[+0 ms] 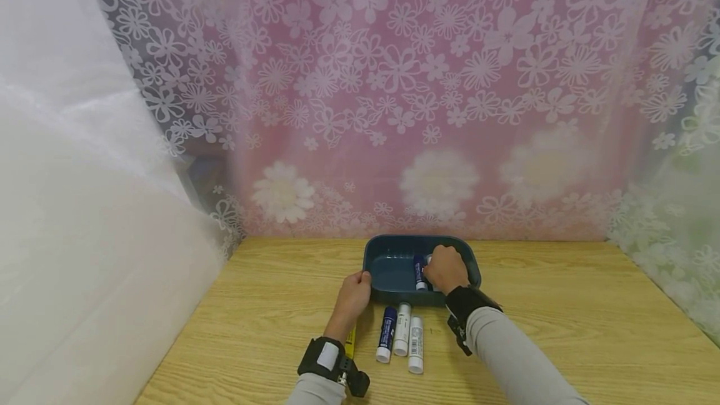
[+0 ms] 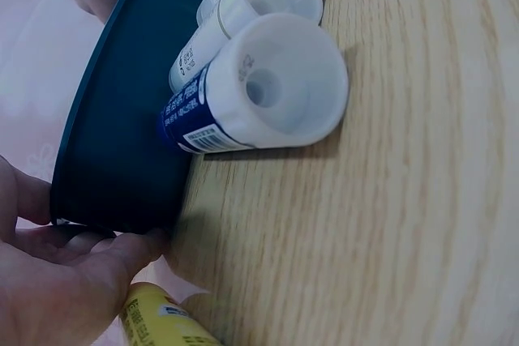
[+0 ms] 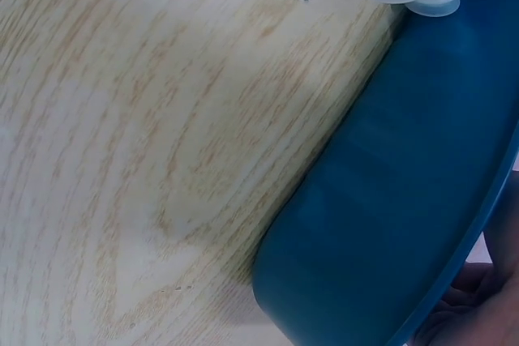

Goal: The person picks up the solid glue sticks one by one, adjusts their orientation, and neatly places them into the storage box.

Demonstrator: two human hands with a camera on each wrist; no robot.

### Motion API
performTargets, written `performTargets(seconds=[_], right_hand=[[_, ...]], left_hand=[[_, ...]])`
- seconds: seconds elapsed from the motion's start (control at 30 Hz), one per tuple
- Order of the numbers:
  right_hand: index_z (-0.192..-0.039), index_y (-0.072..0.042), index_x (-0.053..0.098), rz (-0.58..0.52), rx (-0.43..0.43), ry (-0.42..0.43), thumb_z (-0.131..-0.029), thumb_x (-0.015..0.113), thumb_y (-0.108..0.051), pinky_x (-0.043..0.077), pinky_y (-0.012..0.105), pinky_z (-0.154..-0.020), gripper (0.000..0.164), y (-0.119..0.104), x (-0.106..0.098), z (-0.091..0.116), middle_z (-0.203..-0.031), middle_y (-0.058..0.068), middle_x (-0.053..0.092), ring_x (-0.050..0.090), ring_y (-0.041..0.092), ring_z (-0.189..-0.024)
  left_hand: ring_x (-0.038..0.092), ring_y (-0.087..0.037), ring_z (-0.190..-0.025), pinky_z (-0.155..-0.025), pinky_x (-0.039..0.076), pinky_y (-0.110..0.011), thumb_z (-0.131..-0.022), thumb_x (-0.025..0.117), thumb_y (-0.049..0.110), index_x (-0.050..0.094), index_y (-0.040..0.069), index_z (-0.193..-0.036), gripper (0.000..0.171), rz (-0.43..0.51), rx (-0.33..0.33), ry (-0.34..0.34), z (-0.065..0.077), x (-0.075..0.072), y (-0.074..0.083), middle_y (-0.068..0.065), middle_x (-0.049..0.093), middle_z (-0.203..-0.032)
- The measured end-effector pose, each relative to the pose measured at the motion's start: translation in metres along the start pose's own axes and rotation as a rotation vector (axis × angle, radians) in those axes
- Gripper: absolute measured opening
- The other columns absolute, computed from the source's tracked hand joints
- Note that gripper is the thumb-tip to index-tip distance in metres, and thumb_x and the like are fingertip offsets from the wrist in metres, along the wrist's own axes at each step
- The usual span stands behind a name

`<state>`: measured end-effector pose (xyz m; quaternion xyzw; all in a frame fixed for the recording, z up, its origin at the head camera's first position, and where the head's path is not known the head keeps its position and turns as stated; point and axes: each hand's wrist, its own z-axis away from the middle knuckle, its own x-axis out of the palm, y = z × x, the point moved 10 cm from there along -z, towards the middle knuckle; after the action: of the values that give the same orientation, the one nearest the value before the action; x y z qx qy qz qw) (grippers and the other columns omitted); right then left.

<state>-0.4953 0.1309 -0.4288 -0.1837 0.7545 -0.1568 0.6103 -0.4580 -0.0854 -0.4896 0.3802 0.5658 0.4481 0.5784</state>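
In the nearest row on the wooden surface (image 1: 540,342) we record a yellow tube (image 1: 350,344), partly hidden by the left wrist; to its right, one blue glue stick (image 1: 386,333) and two white glue sticks (image 1: 402,330), before the tray (image 1: 388,297). Left hand (image 1: 354,295): grip clasping the tray's near-left corner. Right hand (image 1: 447,269): inside the tray's right half, fingers curled; we cannot tell whether its grip holds anything. Another blue stick (image 1: 419,270) sits just left of it. Beyond: a flowered curtain (image 1: 360,111).

Navy stick (image 1: 419,271) (wht end) in dk tray (image 1: 394,297)
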Motion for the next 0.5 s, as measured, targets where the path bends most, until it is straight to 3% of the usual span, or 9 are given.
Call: performTargets(seconds=[0.3, 0.5], right_hand=[[-0.064, -0.005, 0.053, -0.010, -0.002, 0.000, -0.082, 0.068, -0.002, 0.039, 0.033, -0.050, 0.024, 0.0035, 0.0021, 0.0000, -0.059, 0.002, 0.043, 0.050, 0.020, -0.054], [-0.068, -0.002, 0.057, -0.006, 0.003, -0.003, -0.082, 0.069, -0.003, 0.041, 0.034, -0.051, 0.018, 0.0041, 0.0031, -0.0010, -0.061, 0.005, 0.050, 0.053, 0.021, -0.057]], left_hand=[[0.044, -0.041, -0.143, -0.115, 0.034, -0.063, -0.110, 0.039, 0.027, 0.056, 0.000, -0.142, 0.046, 0.002, -0.003, 0.002, 0.0014, 0.0005, 0.0004, -0.020, 0.054, -0.149], [0.044, -0.041, -0.143, -0.115, 0.034, -0.063, -0.109, 0.040, 0.027, 0.055, 0.000, -0.143, 0.046, 0.001, -0.003, 0.002, 0.0009, 0.0004, 0.0003, -0.020, 0.053, -0.149]])
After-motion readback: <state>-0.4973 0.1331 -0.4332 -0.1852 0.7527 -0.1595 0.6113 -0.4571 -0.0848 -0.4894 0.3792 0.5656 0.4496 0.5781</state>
